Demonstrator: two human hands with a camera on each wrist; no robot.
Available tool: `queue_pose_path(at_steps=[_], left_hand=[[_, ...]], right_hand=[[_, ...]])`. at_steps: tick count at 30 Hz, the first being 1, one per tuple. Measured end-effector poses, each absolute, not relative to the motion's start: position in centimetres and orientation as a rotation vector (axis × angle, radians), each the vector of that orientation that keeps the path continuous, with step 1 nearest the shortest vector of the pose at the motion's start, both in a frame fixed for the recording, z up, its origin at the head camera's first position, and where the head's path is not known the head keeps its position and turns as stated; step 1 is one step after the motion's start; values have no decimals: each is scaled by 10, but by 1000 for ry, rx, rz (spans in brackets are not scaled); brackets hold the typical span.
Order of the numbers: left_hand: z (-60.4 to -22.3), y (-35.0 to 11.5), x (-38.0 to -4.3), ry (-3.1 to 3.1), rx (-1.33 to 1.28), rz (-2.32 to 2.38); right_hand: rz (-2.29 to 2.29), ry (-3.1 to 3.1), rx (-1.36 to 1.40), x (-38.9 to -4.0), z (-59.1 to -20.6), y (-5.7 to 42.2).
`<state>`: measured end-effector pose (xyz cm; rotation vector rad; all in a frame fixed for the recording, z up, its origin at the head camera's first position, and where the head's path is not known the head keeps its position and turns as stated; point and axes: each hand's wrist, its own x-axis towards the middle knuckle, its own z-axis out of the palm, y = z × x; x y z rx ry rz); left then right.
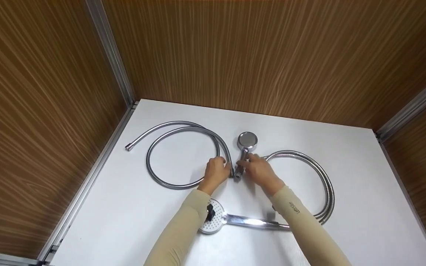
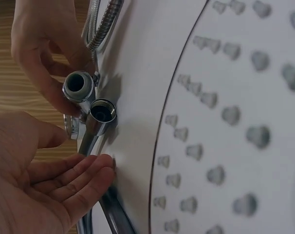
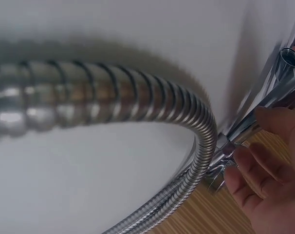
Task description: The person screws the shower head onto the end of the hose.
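My left hand point(image 1: 216, 170) is at the end of a smooth grey shower hose point(image 1: 185, 129), its fingers point(image 2: 84, 187) extended and the thumb apart. The hose's threaded end nut point(image 2: 102, 111) faces up in the left wrist view. Beside it, my right hand point(image 1: 260, 170) holds the handle of a small chrome shower head point(image 1: 247, 140), thumb on one side and fingers on the other. The handle's threaded end point(image 2: 77, 86) is right next to the hose nut. Partly hidden by the left sleeve lies a larger shower head with a white nozzle face point(image 1: 217, 218).
A ribbed metal hose point(image 3: 138, 92) loops on the right of the white table point(image 1: 368, 177) and runs to the larger shower head. The grey hose's other end point(image 1: 128, 147) lies at the left. Wood-grain panels point(image 1: 257, 55) stand around the back and sides.
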<state>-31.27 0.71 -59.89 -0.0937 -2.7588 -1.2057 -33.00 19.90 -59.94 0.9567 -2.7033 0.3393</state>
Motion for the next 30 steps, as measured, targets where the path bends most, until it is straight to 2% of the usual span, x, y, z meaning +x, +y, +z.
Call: queue_pose_path(at_steps=[30], left_hand=[[-601, 13, -319, -2937, -30, -1137]], right_hand=[[210, -2677, 1032, -338, -608, 190]])
